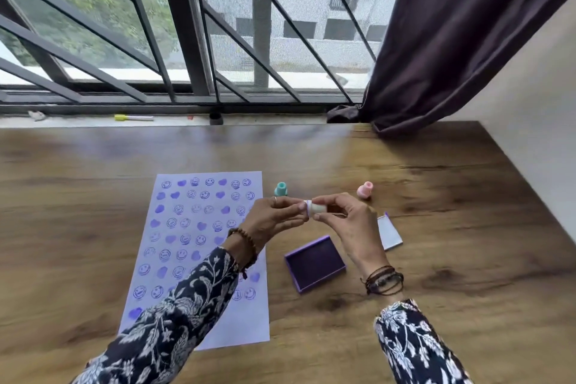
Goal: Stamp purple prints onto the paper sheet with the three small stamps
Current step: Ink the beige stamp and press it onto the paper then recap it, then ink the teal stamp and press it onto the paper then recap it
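Both hands hold the white stamp (315, 208) in the air betw sheet (199, 259) & ink pad (314, 262): left hand (274, 218) fingers pinch its purple face end, right hand (349, 221) fingers clamp the body. Prob checking/wiping it; next needs re-inking, then pressing on the sheet's bare bottom. Teal stamp (281, 189) & pink stamp (365, 190) stand on the worktop (467, 227)

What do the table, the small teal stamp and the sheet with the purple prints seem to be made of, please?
Table: wood or wood-look laminate, with visible grain, knots and a soft sheen near the window.
Teal stamp: probably moulded plastic, smooth, matte and evenly coloured.
Sheet: thin matte paper, pale lilac, lying flat.
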Tool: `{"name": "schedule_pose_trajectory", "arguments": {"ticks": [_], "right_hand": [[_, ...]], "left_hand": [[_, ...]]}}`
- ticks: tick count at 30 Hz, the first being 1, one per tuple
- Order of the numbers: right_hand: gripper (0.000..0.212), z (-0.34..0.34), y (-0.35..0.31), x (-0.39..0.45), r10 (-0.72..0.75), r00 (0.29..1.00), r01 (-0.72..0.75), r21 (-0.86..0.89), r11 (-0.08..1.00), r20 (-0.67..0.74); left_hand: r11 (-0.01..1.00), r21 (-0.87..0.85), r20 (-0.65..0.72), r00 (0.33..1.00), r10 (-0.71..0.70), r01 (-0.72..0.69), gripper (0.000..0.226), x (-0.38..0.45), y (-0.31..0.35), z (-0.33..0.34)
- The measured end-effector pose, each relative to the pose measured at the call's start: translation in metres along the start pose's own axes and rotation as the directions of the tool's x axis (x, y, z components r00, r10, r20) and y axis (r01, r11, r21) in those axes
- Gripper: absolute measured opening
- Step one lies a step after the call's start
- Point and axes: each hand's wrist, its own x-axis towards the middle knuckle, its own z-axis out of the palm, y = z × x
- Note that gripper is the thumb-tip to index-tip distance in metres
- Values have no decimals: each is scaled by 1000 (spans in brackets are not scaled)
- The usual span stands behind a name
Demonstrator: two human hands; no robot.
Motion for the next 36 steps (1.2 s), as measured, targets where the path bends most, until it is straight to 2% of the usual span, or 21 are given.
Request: {"name": "schedule_pose_trajectory", "arguments": {"ticks": [2,6,10,13,14,16,18,20,22,24,29,31,33,35,36], "right_hand": [[21,-4,-2,4,34,999,-35,19,999,41],[21,-14,-2,11,118,979,-136,98,986,167],[21,-12,12,11,231,969,-245,443,863,86],[26,-7,26,11,263,964,-252,490,834,49],[29,-7,31,12,261,965,-244,472,847,29],[33,-7,39,18,260,965,-233,397,888,-16],[34,-6,46,26,261,964,-235,280,931,-59],[30,-2,53,36,236,965,-223,124,967,-111],[26,1,58,46,192,968,-203,-49,978,-162],[24,3,61,53,168,970,-194,-136,972,-178],[29,7,55,57,205,966,-232,-172,958,-161],[26,10,50,48,251,941,-283,-119,952,-228],[17,14,47,34,264,912,-303,-83,949,-314],[13,23,42,25,236,922,-279,-104,955,-308],[11,29,40,24,229,935,-269,-120,956,-270]], "left_hand": [[1000,-10,18,1000,-11,11,9,1,0,0],[996,-79,17,999,-31,33,7,5,-10,2],[959,-280,8,998,60,-55,18,15,-23,17],[953,-273,-10,991,131,-128,26,24,-27,25],[969,-206,-18,990,139,-140,26,27,-27,26],[984,45,-42,984,175,-173,21,36,-26,27],[913,349,-88,963,256,-211,19,44,-25,29],[713,668,-116,916,384,-215,17,53,-25,31],[463,873,-87,883,462,-156,18,60,-27,33],[382,919,-101,879,465,-97,22,65,-29,35],[353,934,-101,902,419,-60,26,65,-29,37],[411,907,-117,886,449,-88,26,49,-30,33],[522,845,-188,851,491,-115,14,27,-31,21],[580,810,-289,802,524,-87,1,12,-29,3],[582,811,-331,773,541,-60,2,10,-27,-6]]}}
